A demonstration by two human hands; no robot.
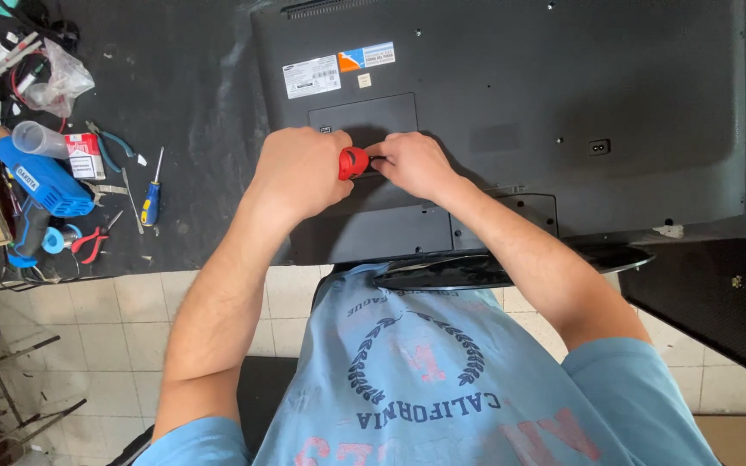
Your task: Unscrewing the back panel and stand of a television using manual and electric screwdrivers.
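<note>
Two hands: both meet at the middle of the TV back (563, 103).
Left hand (300, 173): fingers wrapped around a red handle (352, 162).
Right hand (412, 164): fingers pinched narrow at the handle's tip, perhaps on a screw; hidden.
TV: face down on the dark surface (183, 86).
Left side: blue tool (41, 181), screwdriver (152, 194), pliers (90, 243).

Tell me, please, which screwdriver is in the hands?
The red-handled screwdriver, gripped by the left hand at the television back; the blue-and-yellow one lies untouched.
</note>
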